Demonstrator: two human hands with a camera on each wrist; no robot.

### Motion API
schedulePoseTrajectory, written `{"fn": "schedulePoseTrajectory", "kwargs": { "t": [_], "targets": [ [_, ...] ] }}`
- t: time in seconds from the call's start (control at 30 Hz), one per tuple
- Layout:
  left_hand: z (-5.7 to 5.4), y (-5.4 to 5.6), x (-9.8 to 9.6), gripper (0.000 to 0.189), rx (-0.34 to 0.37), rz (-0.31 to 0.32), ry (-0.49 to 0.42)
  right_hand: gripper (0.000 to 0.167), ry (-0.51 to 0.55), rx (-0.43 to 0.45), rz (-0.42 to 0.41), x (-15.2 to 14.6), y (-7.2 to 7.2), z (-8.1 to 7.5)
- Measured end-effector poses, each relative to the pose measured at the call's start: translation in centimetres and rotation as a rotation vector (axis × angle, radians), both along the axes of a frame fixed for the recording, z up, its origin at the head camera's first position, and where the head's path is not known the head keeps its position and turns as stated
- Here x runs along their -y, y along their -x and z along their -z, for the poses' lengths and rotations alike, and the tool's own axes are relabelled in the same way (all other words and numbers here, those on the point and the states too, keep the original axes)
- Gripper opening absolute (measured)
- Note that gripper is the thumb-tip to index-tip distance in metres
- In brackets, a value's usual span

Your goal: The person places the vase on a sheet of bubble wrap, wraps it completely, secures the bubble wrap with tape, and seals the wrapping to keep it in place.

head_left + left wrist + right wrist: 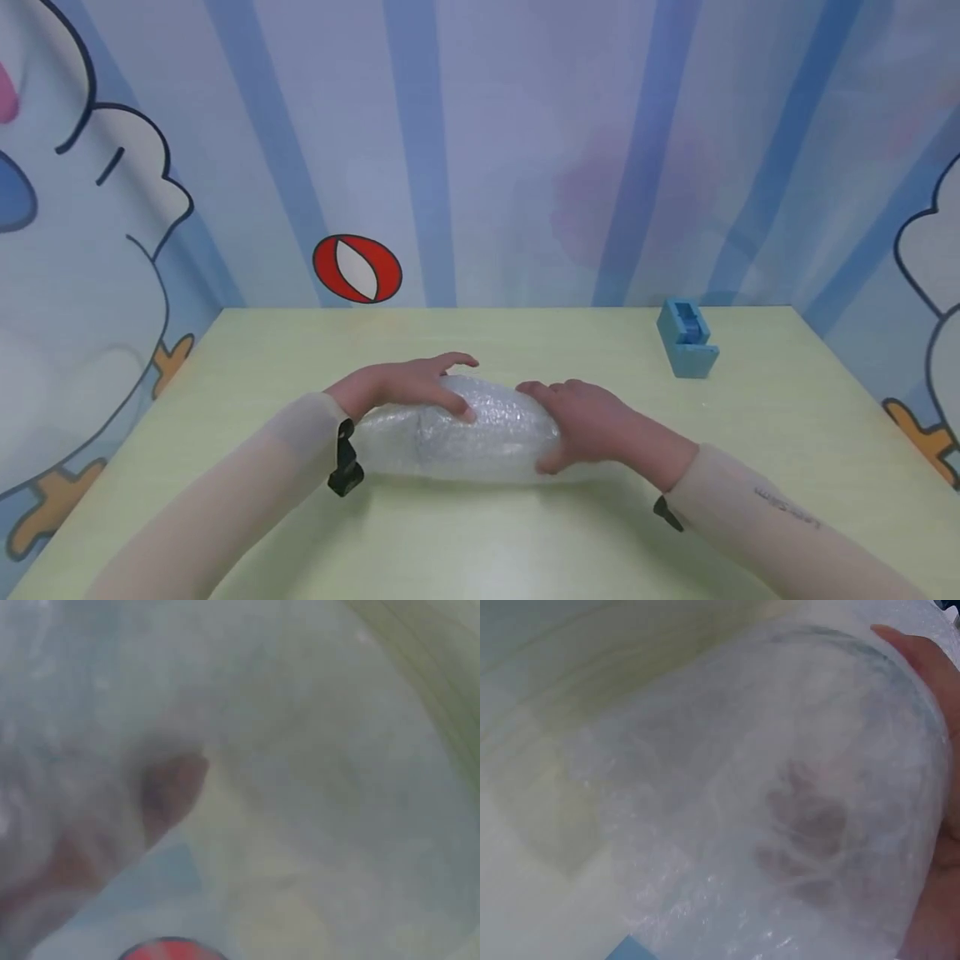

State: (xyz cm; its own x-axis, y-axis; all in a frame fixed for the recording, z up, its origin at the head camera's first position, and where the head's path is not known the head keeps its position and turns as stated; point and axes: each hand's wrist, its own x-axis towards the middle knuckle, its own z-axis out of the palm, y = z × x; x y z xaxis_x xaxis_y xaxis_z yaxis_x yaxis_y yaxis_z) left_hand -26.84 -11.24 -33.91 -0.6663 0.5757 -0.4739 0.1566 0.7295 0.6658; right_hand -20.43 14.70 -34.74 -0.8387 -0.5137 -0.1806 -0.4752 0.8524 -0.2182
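Observation:
A bulky roll of clear bubble wrap (487,437) lies crosswise in front of me, close over the table. My left hand (408,385) holds it from above on the left, thumb on the near face and index finger stretched along the far top. Its other fingers are hidden behind the wrap. On the right end, my right hand (581,421) grips the roll, thumb low in front and fingers over the top. In the left wrist view a blurred digit shows against the hazy film (322,780). The right wrist view shows the roll's rounded translucent end (727,795) beside the right hand (937,787).
A blue tape dispenser (686,342) stands at the back right of the pale yellow table (277,358). Behind rises a blue striped backdrop (510,150) with cartoon figures and a red-and-white ball print (326,265). Black straps (345,462) show at the wrists.

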Motion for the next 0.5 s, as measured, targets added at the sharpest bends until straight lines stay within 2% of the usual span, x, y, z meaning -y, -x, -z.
{"fn": "schedulePoseTrajectory", "kwargs": {
  "t": [0.1,0.2,0.3,0.4,0.5],
  "targets": [
    [0.0,0.3,0.2,0.082,0.023,-0.025,-0.01,0.088,-0.002,0.04,0.006,0.0,0.5,-0.1],
    [0.4,0.7,0.4,0.073,0.03,-0.02,0.0,0.087,-0.001,0.074,0.009,0.0,1.0,-0.1],
    [0.8,1.0,0.9,0.066,0.07,-0.028,-0.015,0.087,-0.001,0.096,-0.001,-0.1,1.4,0.0],
    [1.0,0.9,1.7,0.064,0.135,-0.123,-0.037,0.087,-0.003,0.119,-0.007,0.0,1.7,0.0],
    [0.7,1.0,2.8,0.067,0.159,-0.199,-0.045,0.088,-0.013,0.134,-0.015,0.0,2.1,-0.1]
  ]
}}
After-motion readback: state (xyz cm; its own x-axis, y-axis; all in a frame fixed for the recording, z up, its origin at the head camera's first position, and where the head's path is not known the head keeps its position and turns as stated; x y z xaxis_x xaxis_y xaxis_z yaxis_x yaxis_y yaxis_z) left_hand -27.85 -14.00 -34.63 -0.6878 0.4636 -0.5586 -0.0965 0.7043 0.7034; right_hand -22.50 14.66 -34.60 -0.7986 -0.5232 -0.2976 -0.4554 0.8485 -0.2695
